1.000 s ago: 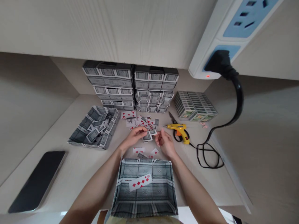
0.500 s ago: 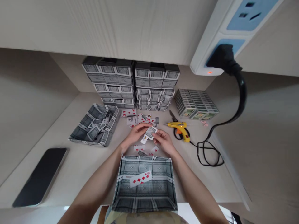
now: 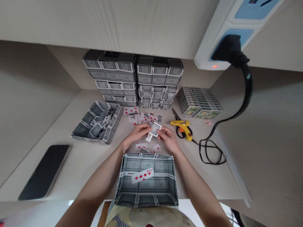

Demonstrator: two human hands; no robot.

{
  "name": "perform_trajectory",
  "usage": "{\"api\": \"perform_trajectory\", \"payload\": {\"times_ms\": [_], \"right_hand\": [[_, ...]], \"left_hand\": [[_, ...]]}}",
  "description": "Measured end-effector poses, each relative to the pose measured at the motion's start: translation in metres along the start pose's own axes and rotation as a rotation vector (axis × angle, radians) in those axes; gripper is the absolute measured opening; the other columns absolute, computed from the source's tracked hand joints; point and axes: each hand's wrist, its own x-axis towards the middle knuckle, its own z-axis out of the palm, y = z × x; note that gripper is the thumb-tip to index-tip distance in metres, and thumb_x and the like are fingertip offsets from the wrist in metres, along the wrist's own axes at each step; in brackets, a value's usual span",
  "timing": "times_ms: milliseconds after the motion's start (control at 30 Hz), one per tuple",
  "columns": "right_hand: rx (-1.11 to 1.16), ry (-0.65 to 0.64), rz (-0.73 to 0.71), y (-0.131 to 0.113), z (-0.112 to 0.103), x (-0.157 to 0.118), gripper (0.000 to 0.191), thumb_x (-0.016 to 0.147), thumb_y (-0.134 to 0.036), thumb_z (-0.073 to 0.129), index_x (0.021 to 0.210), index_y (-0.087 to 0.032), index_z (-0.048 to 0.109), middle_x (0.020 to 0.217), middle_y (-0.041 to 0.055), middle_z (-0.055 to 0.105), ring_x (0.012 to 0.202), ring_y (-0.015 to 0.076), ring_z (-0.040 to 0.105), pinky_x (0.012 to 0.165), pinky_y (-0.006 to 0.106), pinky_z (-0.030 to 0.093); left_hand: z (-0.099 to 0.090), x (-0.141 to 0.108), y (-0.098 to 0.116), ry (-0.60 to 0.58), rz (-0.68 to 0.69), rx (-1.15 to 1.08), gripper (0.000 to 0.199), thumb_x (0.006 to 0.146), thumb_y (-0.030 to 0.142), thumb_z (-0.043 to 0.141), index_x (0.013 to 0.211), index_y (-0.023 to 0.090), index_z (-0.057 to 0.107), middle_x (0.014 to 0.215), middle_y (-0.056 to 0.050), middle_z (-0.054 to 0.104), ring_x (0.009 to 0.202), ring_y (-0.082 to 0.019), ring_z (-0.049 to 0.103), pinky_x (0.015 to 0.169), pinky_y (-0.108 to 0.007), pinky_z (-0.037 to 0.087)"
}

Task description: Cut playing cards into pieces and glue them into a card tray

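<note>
Between my hands is a playing card piece [image 3: 155, 128] with its patterned back up, a smaller face piece [image 3: 149, 137] jutting out below it. My left hand [image 3: 140, 131] pinches its left side, and my right hand [image 3: 166, 137] grips its right edge. Cut card pieces [image 3: 141, 145] lie on the desk just below my hands, and more cards [image 3: 133, 118] are scattered beyond them. Closer to me stands an open box made of cards [image 3: 146, 201], between my forearms, with a cut nine of diamonds [image 3: 142, 175] inside.
At left are a card tray [image 3: 110, 134] of scraps and a black phone [image 3: 44, 172]. Stacked card boxes [image 3: 119, 75] line the back. To the right lie a yellow glue gun [image 3: 184, 126] with its cord [image 3: 213, 163], black scissors [image 3: 176, 114] and card packs [image 3: 199, 102]. A power strip [image 3: 203, 60] hangs above.
My hands have shifted slightly right with the card piece, which has turned a little. My left fingers now pinch its left side. The whole view has tilted slightly.
</note>
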Motion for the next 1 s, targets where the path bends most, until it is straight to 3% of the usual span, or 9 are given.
{"api": "perform_trajectory", "payload": {"times_ms": [467,700,1000], "right_hand": [[-0.111,0.038,0.0,-0.009,0.004,-0.001,0.03,0.066,-0.046,0.064,0.077,-0.017,0.06,0.047,-0.0058,0.046,0.042,0.0074,0.037,0.043,0.022,0.028],[-0.191,-0.136,0.032,-0.008,0.006,-0.004,0.028,0.067,-0.044,0.064,0.066,-0.016,0.06,0.048,-0.0054,0.046,0.042,0.0063,0.034,0.041,0.021,0.025],[-0.18,-0.186,0.126,-0.001,0.003,-0.002,0.028,0.068,-0.044,0.063,0.068,-0.015,0.061,0.055,-0.0016,0.059,0.042,0.0068,0.04,0.041,0.02,0.029]], "left_hand": [[0.0,0.0,-0.005,-0.12,-0.02,0.043,0.032,0.073,0.041,0.054,0.061,0.012,0.051,0.055,0.004,0.041,0.053,-0.007,0.038,0.049,-0.019,0.03],[0.001,0.0,-0.006,0.043,0.074,0.076,0.034,0.075,0.039,0.053,0.056,0.014,0.04,0.055,0.005,0.037,0.053,-0.007,0.034,0.049,-0.019,0.027],[0.003,0.0,-0.009,0.076,0.093,0.078,0.034,0.075,0.04,0.053,0.057,0.015,0.041,0.054,0.005,0.038,0.052,-0.007,0.034,0.049,-0.019,0.028]]}}
